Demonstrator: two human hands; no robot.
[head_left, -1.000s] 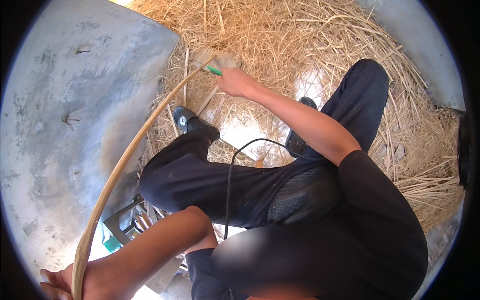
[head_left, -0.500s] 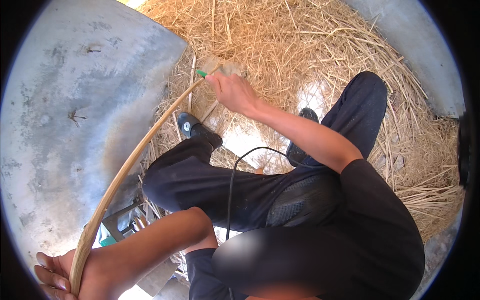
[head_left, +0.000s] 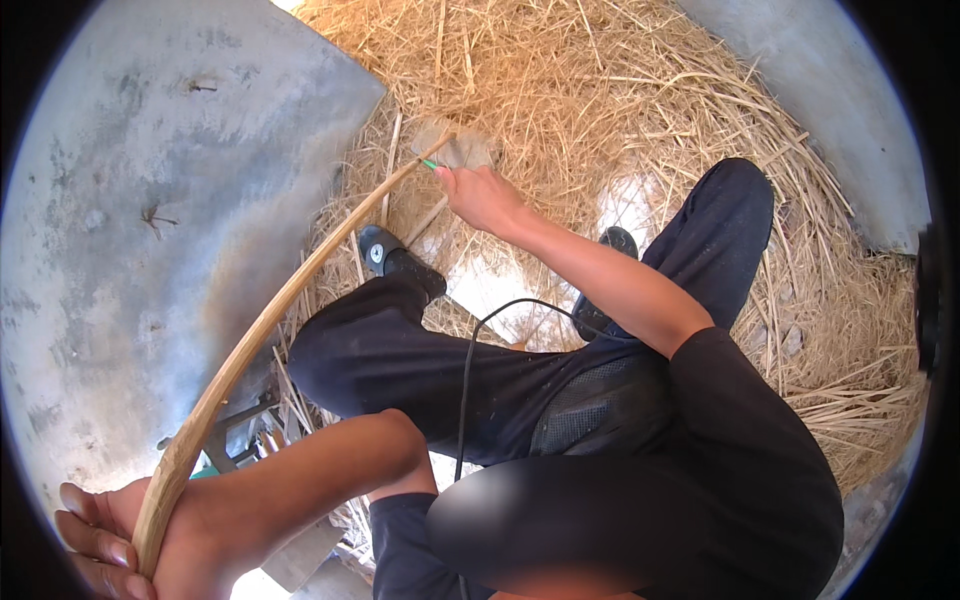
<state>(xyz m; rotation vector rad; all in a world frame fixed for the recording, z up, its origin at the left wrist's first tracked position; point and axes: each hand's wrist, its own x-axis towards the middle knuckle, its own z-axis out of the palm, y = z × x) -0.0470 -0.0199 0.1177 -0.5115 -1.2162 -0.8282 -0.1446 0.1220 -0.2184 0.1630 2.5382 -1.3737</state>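
A long, slightly curved peeled wooden stick [head_left: 262,325] runs from the lower left up to the middle of the view. Its thick end rests in the palm of my left hand [head_left: 130,535], whose fingers curl around it at the lower left rim. My right hand [head_left: 482,197] is closed by the thin far end, with a small green piece [head_left: 429,164] poking out of its fingers against the stick. What kind of tool the green piece belongs to is hidden in the fist. The stick's tip reaches past the right hand, above the straw.
Loose straw and wood shavings [head_left: 590,100] cover the ground ahead and to the right. A grey, stained panel [head_left: 130,240] stands on the left. My bent legs [head_left: 440,375] in dark trousers lie below the arms. A black cable [head_left: 466,380] loops across them.
My right hand has shifted slightly right and toward me, with the green piece, and the stick's tip shows more beyond it. My left hand keeps its hold on the thick end.
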